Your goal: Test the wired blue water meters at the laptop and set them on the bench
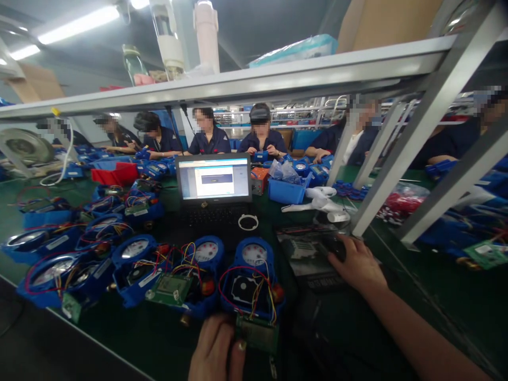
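Note:
My right hand (359,263) rests over a black computer mouse (335,247) on a dark printed mouse pad (304,259), its fingers closed round the mouse. At the bottom centre, my left hand (218,346) is curled beside a green circuit board (257,334); whether it grips the board's edge is hard to make out. Coloured wires run from that board to an open blue meter (254,254) with a round dial. Just left of it lies another blue meter (207,248) with its own board (170,289). Behind them stands a laptop (214,180) with its screen lit.
Several blue meters (51,270) crowd the left of the green table. A blue bin (288,190) and a red bin (115,173) stand further back. Metal posts (400,143) rise at the right under an overhead shelf (238,79). Several people sit across the table.

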`<state>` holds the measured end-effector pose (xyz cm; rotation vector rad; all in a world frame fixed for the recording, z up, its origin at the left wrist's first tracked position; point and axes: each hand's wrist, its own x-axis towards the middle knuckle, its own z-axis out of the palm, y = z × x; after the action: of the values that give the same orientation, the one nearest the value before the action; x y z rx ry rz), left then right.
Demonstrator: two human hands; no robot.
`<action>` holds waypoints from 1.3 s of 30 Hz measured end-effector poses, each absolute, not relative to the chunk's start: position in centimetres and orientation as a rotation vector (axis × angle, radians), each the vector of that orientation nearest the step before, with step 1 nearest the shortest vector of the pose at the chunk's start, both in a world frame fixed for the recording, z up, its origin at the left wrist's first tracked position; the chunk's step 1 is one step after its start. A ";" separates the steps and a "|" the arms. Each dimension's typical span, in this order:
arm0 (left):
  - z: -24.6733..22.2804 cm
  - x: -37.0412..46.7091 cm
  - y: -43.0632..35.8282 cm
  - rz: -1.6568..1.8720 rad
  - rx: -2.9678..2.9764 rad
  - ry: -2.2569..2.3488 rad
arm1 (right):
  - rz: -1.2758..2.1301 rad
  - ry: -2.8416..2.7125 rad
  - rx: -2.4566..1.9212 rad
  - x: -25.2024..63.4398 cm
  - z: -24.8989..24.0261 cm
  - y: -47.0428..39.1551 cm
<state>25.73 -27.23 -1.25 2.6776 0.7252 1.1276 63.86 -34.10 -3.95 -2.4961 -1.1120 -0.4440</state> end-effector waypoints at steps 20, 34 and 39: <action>0.0 27.5 -26.9 1.084 2.900 0.985 | -0.411 -1.091 -2.505 63.5 -3.5 -34.0; -0.1 27.3 -26.6 1.092 2.987 0.963 | -0.398 -1.093 -2.491 63.4 -3.4 -34.0; -0.5 27.3 -26.4 1.142 2.963 0.917 | -0.414 -1.067 -2.502 63.0 -2.9 -34.3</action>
<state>27.28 -26.37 -0.47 2.9634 0.9172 1.1418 62.98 -34.32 -2.92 -2.5023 -1.0670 -0.4144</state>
